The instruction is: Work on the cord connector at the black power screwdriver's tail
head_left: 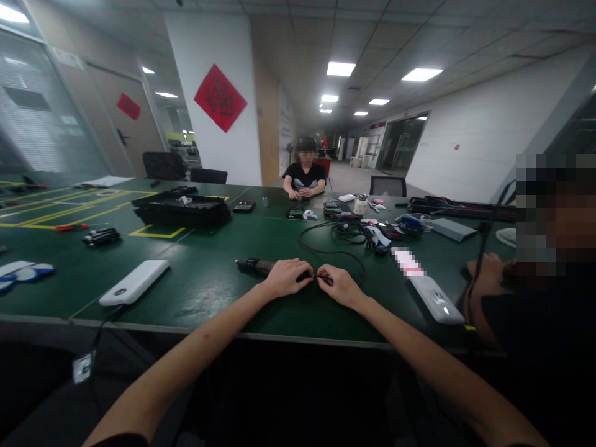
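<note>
My left hand [289, 277] rests on the green table, closed around the rear part of a dark, cylindrical tool [255, 266]. The tool's narrow tip points left, and its exact kind cannot be made out. Close by on the right, my right hand [341, 285] pinches a small dark piece, which looks like the end of the black cable [326, 251]. Only a slight gap separates the fingertips of both hands. The cable loops over the table behind my right hand. My fingers partly hide the tool's rear end and the small piece.
A white power bank [137, 282] lies left, another white device [435, 299] right. Behind are a black tray [181, 208], a screwdriver [71, 228] and cluttered cables [349, 231]. One person [305, 174] sits opposite; another person's arm [487, 273] is close on the right.
</note>
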`<state>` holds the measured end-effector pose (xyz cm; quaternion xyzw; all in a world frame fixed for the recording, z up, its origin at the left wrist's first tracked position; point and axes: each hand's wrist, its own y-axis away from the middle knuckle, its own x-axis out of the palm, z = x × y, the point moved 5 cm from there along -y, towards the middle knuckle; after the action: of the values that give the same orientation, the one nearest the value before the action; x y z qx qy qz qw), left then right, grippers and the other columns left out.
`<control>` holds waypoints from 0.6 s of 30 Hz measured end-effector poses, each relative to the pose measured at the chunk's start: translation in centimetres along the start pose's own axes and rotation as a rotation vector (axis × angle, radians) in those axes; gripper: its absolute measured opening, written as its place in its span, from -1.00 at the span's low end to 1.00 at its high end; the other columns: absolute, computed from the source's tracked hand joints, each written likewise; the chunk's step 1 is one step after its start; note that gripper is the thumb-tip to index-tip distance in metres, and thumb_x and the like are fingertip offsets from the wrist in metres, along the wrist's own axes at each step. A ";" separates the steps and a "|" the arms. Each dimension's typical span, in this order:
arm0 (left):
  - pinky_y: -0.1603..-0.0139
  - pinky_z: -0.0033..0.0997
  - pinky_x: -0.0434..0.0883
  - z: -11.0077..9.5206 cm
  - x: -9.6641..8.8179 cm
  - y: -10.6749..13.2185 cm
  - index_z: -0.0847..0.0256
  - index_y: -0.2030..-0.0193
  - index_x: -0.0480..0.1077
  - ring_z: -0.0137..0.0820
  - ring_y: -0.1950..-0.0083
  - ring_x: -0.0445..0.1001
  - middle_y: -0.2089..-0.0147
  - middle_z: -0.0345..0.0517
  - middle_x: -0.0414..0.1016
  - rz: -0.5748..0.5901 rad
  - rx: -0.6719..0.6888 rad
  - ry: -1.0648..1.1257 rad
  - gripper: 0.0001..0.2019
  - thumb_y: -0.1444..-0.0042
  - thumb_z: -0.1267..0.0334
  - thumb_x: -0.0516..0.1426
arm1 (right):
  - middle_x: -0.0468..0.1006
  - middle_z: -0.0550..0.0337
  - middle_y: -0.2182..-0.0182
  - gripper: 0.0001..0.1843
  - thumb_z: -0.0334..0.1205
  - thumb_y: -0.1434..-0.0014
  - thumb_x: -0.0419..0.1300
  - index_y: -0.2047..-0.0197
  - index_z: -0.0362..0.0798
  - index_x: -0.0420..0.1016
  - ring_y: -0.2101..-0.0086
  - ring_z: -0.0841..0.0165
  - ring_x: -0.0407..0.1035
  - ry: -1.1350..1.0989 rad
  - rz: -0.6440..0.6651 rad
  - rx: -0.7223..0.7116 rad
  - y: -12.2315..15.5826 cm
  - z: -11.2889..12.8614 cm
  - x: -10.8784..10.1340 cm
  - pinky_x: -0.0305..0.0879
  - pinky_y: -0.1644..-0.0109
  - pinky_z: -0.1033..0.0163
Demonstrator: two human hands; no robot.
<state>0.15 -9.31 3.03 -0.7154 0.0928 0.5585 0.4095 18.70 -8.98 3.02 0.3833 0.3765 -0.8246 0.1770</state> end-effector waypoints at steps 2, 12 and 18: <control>-0.03 -0.31 0.40 -0.2 -0.1 0.2 0.01 -0.05 0.46 -0.30 0.02 0.54 0.05 -0.17 0.59 0.005 0.027 0.001 -0.79 -0.36 0.07 0.14 | 0.56 0.19 0.27 -0.89 -0.26 -0.33 0.20 0.07 -0.01 0.49 0.33 0.33 0.43 -0.003 -0.006 -0.005 0.2 0.1 0.0 0.35 0.19 0.26; -0.13 -0.23 0.36 -0.6 0.1 0.5 0.08 -0.07 0.44 -0.27 -0.04 0.54 0.01 -0.09 0.58 0.011 0.097 -0.013 -0.76 -0.41 0.08 0.08 | 0.54 0.23 0.32 -0.90 -0.26 -0.33 0.19 0.09 0.00 0.49 0.34 0.33 0.41 -0.002 -0.009 -0.015 0.5 0.7 -0.1 0.30 0.20 0.27; -0.18 -0.18 0.32 -0.9 0.1 0.2 0.12 -0.02 0.45 -0.24 -0.12 0.49 -0.06 -0.02 0.54 0.013 0.130 -0.009 -0.78 -0.43 0.12 0.05 | 0.54 0.24 0.34 -0.90 -0.26 -0.33 0.20 0.09 -0.01 0.49 0.35 0.34 0.40 0.004 -0.009 -0.012 0.4 0.6 -0.2 0.29 0.21 0.28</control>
<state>0.74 -10.06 2.90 -0.6842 0.1319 0.5570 0.4520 18.74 -9.71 3.24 0.3822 0.3836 -0.8223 0.1749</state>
